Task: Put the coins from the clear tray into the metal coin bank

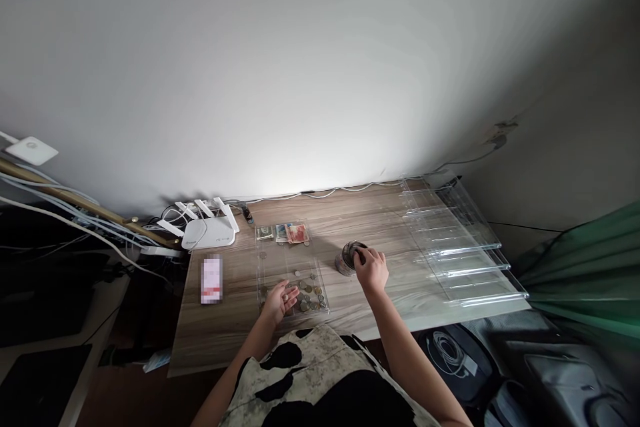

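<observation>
My left hand (281, 301) is turned palm up over the near left part of a clear plastic tray (287, 264). A small round coin appears to rest in its part-curled fingers. Several silver and brass-coloured coins (306, 305) lie loose in the tray beside that hand. Banknotes (297, 233) lie along the tray's far side, one of them red. To the right of the tray stands a round, patterned tin (342, 265) with an open top. My right hand (373, 271) has its bent fingertips at the tin's mouth, and what they grip is hidden.
A white router (209, 232) with raised antennas stands at the table's back left. In front of it lies a blurred pink-white packet (211, 279). Overlapping clear plastic trays (465, 247) cover the table's right end. A white cable (327, 194) runs along the wall.
</observation>
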### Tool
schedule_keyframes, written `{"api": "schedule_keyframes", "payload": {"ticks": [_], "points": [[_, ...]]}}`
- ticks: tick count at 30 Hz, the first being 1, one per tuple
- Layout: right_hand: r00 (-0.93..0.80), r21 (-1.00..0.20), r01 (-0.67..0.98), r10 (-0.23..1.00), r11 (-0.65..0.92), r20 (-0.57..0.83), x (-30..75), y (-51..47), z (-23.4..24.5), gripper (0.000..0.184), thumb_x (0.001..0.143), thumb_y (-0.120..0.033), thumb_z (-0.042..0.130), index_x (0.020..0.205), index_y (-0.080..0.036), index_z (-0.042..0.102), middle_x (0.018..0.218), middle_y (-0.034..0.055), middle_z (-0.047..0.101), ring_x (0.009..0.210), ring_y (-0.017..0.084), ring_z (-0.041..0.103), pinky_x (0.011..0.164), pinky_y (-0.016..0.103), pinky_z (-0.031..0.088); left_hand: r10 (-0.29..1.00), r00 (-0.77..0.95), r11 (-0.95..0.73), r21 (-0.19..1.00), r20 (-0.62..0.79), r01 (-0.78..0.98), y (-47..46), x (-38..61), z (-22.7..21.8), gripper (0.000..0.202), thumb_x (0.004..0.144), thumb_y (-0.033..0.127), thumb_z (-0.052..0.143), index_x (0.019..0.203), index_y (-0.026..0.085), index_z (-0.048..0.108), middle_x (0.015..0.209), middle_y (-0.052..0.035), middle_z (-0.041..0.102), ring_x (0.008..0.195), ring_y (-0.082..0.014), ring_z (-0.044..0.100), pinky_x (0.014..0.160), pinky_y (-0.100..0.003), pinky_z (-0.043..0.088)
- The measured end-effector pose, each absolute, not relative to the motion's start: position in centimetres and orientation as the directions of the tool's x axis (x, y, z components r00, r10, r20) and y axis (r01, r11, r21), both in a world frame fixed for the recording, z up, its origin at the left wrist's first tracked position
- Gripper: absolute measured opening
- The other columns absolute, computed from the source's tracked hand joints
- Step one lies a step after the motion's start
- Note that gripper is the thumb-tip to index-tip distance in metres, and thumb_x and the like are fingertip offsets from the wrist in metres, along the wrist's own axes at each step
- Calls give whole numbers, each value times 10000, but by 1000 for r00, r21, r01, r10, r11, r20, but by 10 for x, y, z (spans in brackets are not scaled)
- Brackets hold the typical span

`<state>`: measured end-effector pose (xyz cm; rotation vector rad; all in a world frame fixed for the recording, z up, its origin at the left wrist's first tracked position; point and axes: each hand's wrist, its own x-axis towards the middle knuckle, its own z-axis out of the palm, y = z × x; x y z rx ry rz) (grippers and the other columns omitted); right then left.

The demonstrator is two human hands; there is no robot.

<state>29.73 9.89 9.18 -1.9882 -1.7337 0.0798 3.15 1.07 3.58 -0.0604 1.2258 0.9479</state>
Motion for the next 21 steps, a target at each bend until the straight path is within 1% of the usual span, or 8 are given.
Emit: {"api": "schedule_keyframes", "payload": {"ticks": [2,4,7,9,12,14,17,21], "points": [[165,-438,899,938,-16,305,288,93,97,322,890,-293,433,1072,-192,679,1006,97,657,967,227,522,798,297,414,599,55,619,418,-799,-665,11,30,37,374,951,312,393,1283,150,450,1100,-159,645,912,-184,680,689,-247,522],[69,-499,863,960,79,271,272,83,101,330,910,-296,413,1086,-192,672,1009,92,656,963,205,547,821,279,423,625,103,606,398,-774,-689,11,30,40,443,966,380,320,1333,150,416,1162,-170,616,947,-184,668,704,-258,519],[-204,-590,777,975,217,90,234,64,102,291,909,-313,452,1041,-218,693,1013,70,665,915,174,588,784,244,442,651,166,599,368,-741,-711,15,34,44,525,970,451,228,1390,164,356,1167,-165,615,968,-187,655,739,-283,515],[-370,-613,746,927,260,-56,209,52,99,259,895,-322,491,1026,-258,705,1028,52,670,917,171,601,758,236,447,659,196,598,349,-726,-721,17,39,47,554,965,481,201,1404,173,341,1119,-148,638,918,-185,659,751,-298,510],[-543,-582,737,814,343,-208,186,40,92,209,868,-300,540,955,-282,729,1018,40,675,983,194,592,769,248,449,666,228,599,327,-710,-732,18,43,48,568,956,506,204,1404,186,347,1028,-118,666,767,-173,657,709,-305,504],[-605,-538,735,757,412,-247,182,37,89,188,852,-290,564,921,-265,736,1025,48,673,1028,217,576,780,264,453,665,245,604,315,-706,-732,17,44,46,573,948,519,234,1398,186,355,979,-108,674,692,-166,642,653,-290,494],[-636,-481,738,725,473,-263,183,37,86,200,862,-297,551,928,-255,735,1021,55,671,1033,229,571,750,267,456,665,286,631,315,-690,-709,13,44,43,575,932,534,302,1385,187,371,910,-92,678,641,-157,627,607,-270,479],[-610,-470,758,747,452,-263,186,39,85,240,893,-270,497,849,-239,731,943,50,682,933,192,601,702,237,434,655,345,683,331,-673,-651,9,46,44,537,923,527,364,1347,203,426,896,-75,680,693,-169,652,644,-285,495]]}}
